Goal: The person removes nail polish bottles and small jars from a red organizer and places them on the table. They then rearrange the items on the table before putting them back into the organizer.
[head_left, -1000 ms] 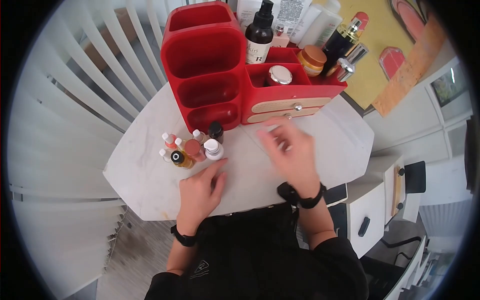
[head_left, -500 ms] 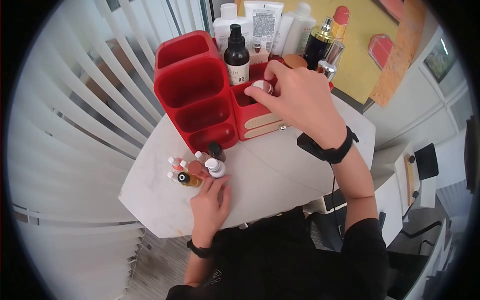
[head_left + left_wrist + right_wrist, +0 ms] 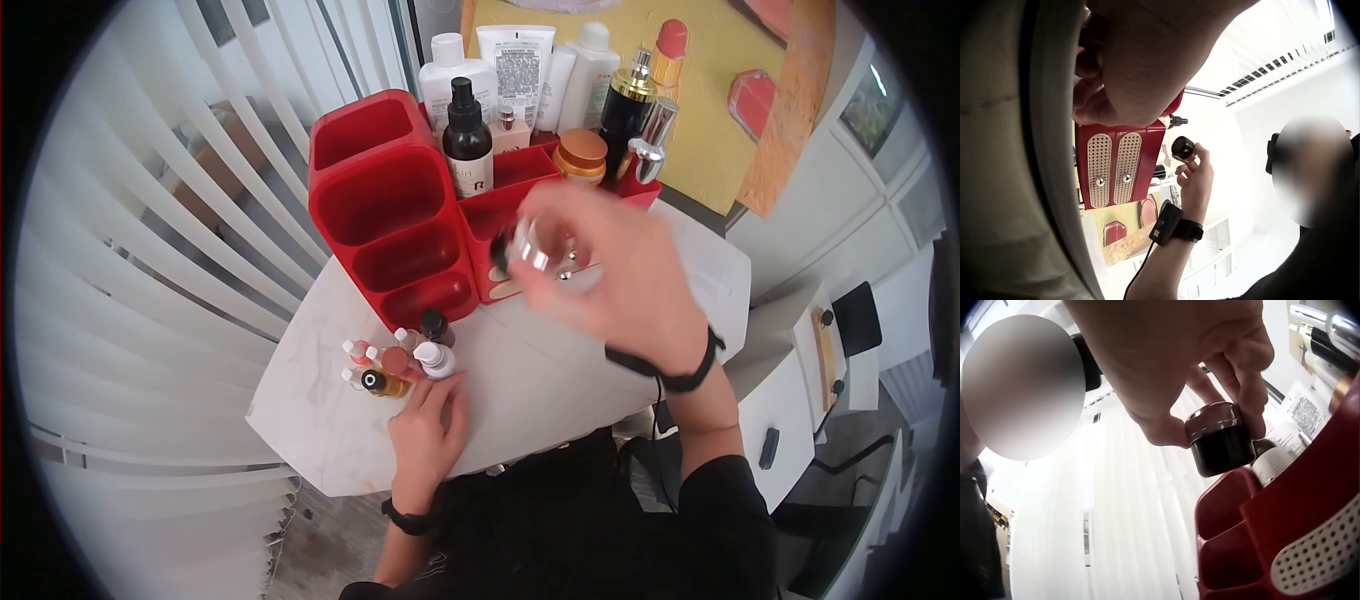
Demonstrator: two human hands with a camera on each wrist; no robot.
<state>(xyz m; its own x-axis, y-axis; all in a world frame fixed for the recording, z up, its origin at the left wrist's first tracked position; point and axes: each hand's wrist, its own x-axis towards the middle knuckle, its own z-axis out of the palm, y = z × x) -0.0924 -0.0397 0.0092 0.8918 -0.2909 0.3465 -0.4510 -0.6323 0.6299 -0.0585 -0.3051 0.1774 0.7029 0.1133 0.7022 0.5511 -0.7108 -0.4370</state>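
My right hand (image 3: 635,275) pinches a small dark cosmetic jar (image 3: 1224,450) with a shiny silver lid between thumb and fingers. In the head view it is in front of the red organizer (image 3: 478,235), blurred by motion; the right wrist view has the jar raised off the organizer. My left hand (image 3: 425,440) lies on the white table (image 3: 540,385) with relaxed fingers, fingertips right at a white bottle (image 3: 434,360). Around that bottle stand several small bottles: a black-capped amber one (image 3: 385,383), a pink-capped one (image 3: 398,362) and a dark one (image 3: 435,325).
Several compartments show on the organizer's left side, including a large upper one (image 3: 380,195). Its right side carries a brown spray bottle (image 3: 467,145), an orange-lidded jar (image 3: 581,155), a black perfume bottle (image 3: 628,105) and white tubes (image 3: 515,75). Blinds (image 3: 200,250) hang at left.
My right hand reached from above the table into the organizer, took hold of the jar and lifted it out toward me. The left hand stays beside the small bottles.
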